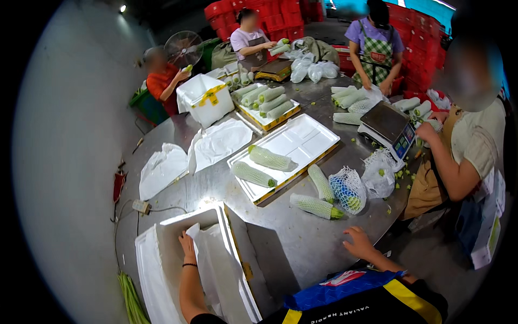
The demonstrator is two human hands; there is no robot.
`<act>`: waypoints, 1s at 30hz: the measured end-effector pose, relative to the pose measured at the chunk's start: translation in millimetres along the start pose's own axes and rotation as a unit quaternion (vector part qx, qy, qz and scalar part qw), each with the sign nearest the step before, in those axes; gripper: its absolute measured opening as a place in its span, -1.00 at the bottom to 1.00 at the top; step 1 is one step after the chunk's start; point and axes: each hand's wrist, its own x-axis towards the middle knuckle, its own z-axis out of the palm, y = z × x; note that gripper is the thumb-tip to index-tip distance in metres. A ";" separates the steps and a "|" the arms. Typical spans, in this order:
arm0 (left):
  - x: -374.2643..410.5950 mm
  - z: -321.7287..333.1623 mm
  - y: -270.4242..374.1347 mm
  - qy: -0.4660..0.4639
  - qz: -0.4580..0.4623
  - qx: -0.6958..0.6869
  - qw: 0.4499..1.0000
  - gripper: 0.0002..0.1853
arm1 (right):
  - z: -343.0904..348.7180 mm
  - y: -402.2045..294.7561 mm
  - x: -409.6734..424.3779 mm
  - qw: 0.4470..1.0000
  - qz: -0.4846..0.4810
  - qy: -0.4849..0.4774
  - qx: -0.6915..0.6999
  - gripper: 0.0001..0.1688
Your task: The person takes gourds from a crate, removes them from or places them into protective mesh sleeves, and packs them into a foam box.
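My left hand (188, 245) reaches inside a white foam box (238, 259), its fingers at the edge of a white liner sheet (210, 251); whether they grip it is unclear. My right hand (358, 243) is above the near rim of the metal table, fingers apart and holding nothing. Beyond it lie two green squashes in foam net sleeves (311, 205), beside a net bag with blue and green contents (348, 190). Two more sleeved squashes (270, 158) rest on an upturned-edged white foam lid (299, 141) farther back.
A digital scale (386, 125) stands at the right, near a co-worker in a tan apron. Several co-workers handle sleeved squashes around the table. A filled foam tray (297, 110), another foam box (210, 101) and white sheets (220, 141) lie farther off. A power strip (141, 206) sits left.
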 end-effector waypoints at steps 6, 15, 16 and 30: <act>21.8 -87.2 50.9 -0.048 0.017 -0.179 0.983 -0.80 | -21.7 25.6 -35.7 0.997 0.059 0.046 -0.027 -0.64; 3.8 -155.4 24.2 -0.085 0.037 -0.159 0.983 -0.81 | -7.1 34.3 -38.3 0.996 0.092 -0.017 -0.005 -0.65; 3.9 -160.3 23.2 -0.089 0.038 -0.158 0.983 -0.81 | -4.5 37.2 -34.9 0.996 0.083 -0.021 -0.007 -0.66; 7.7 -220.3 21.3 -0.097 0.070 -0.108 0.987 -0.81 | 22.5 56.0 -19.1 0.987 0.026 -0.156 -0.022 -0.62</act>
